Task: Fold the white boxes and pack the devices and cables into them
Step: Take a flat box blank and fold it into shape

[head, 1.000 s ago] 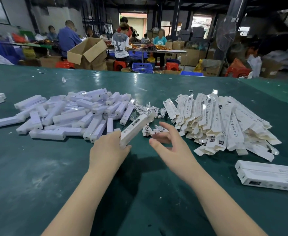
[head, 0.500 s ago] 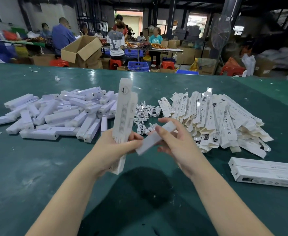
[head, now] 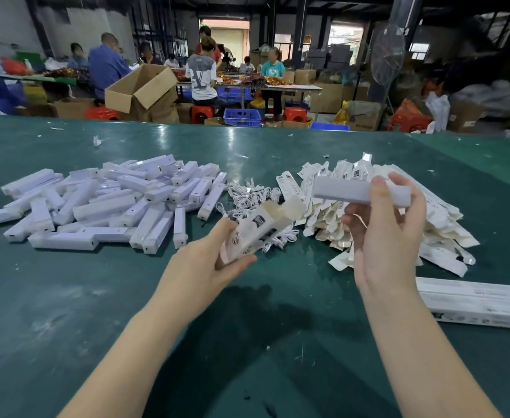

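left hand (head: 217,260) grips an opened box (head: 262,227), mouth up | right hand (head: 389,227) pinches a device (head: 359,193) just beside that mouth, not yet in | done: packed boxes (head: 476,303) at right | left: device pile (head: 103,203), cables (head: 247,194), flat boxes (head: 398,212)

Surface (head: 67,297): dark green, scuffed with pale marks. Heap of devices (head: 103,203): plain white, small dark ports noted at ends. Cables (head: 247,191): white. Flat boxes (head: 440,224): white with black printed markings. Folded box (head: 259,230): white outside, cream inside, black print. Crate (head: 242,117) behind: blue. Stools (head: 201,113): red.
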`<state>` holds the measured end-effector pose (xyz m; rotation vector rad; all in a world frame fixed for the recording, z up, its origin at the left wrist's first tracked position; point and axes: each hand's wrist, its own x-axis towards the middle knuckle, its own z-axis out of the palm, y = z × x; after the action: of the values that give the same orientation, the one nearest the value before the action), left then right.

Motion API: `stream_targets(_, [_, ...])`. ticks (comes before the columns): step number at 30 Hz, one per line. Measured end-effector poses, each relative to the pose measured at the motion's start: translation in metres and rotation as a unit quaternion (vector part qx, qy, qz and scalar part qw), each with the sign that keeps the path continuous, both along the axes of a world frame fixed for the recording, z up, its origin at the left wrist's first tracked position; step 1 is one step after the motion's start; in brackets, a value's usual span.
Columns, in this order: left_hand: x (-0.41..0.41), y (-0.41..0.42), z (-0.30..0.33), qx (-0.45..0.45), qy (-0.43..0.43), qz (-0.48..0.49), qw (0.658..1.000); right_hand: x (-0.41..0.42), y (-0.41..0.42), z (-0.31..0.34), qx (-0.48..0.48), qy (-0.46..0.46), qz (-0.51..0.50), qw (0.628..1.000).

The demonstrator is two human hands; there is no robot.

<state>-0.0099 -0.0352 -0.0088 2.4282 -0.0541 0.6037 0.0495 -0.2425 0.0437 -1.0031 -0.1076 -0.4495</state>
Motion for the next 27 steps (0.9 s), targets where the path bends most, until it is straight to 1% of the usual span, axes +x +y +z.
stream_targets(1, [0.0,-0.001,0.001,0.006,-0.001,0.002,1.0,-0.002,0.001,0.001,-0.013,-0.016,0.01,1.0])
stream_targets(4, [-0.001,-0.002,0.0,-0.016,-0.013,-0.019,1.0,-0.009,0.004,0.003,-0.072,-0.07,0.032,0.994])
stream_targets(6, [-0.001,-0.002,0.0,-0.006,-0.034,-0.017,0.999,-0.014,0.007,0.003,-0.102,-0.109,0.033,0.988])
stream_targets(8, [-0.003,-0.003,0.001,-0.017,-0.056,-0.009,0.998,-0.019,0.009,0.004,-0.115,-0.146,0.021,0.982])
stream_targets(12, [-0.004,-0.004,0.003,-0.017,-0.056,0.003,0.998,-0.024,0.013,0.004,-0.14,-0.205,0.011,0.969])
stream_targets(18, [-0.004,-0.003,0.003,-0.03,-0.054,0.008,0.998,-0.027,0.017,0.003,-0.171,-0.219,0.046,0.959])
stream_targets(27, [-0.004,-0.002,0.0,-0.036,-0.023,0.01,0.999,-0.025,0.012,0.002,-0.198,-0.198,0.052,0.958])
